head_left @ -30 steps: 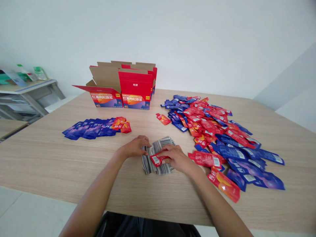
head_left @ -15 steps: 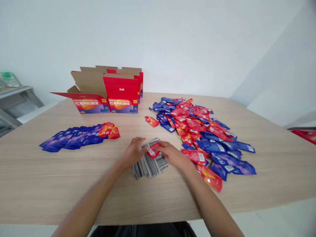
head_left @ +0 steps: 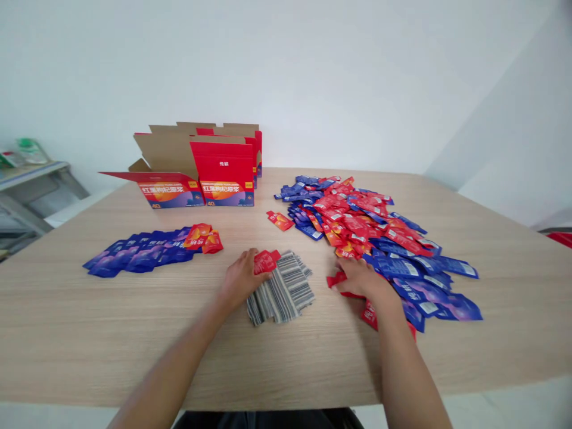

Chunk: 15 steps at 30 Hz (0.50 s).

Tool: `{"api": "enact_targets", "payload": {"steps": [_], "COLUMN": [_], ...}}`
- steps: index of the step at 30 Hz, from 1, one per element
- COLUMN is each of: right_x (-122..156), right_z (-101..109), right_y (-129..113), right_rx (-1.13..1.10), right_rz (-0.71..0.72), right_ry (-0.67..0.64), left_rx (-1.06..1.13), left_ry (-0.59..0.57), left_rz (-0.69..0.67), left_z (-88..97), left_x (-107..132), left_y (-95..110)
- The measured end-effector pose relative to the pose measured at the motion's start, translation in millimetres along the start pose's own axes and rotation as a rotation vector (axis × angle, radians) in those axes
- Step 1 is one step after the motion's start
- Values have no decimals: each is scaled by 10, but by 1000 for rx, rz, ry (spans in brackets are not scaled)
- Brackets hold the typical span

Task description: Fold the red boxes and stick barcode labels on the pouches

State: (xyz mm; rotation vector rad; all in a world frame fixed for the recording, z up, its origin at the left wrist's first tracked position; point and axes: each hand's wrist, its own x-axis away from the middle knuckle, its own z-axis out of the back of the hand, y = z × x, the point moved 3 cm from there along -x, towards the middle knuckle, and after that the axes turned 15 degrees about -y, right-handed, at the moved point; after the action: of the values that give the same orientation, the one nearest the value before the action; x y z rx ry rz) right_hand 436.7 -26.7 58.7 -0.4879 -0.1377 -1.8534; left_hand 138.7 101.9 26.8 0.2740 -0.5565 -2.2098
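Note:
My left hand is closed on a red sachet, pinched between thumb and fingers. The sachet overlaps the upper left edge of a grey-and-white striped piece with jagged edges, which lies flat on the table; its kind I cannot make out. On the right, my right hand lies over the near left edge of the sachet pile. Its thumb and fingers are spread around another red sachet, touching it, and the palm hides most of that sachet.
A heap of red and blue sachets covers the table's right middle. An overlapping row of blue sachets lies at left, with red sachets at its right end. Open cartons stand behind. A single red sachet lies before the heap.
My right hand has let go of the red sachet over the striped piece and moved right to the pile. My left hand now holds that sachet alone. The view has shifted slightly.

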Motion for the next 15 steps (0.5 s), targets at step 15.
{"api": "enact_targets", "payload": {"steps": [15], "right_x": [63], "right_z": [141], "right_y": [-533], "right_rx": [-577], "right_rz": [277], "right_ry": [582], "left_rx": [-19], "left_ry": [656], "left_rz": [489], "left_z": [894], "left_x": [62], "left_y": [-1106]}}
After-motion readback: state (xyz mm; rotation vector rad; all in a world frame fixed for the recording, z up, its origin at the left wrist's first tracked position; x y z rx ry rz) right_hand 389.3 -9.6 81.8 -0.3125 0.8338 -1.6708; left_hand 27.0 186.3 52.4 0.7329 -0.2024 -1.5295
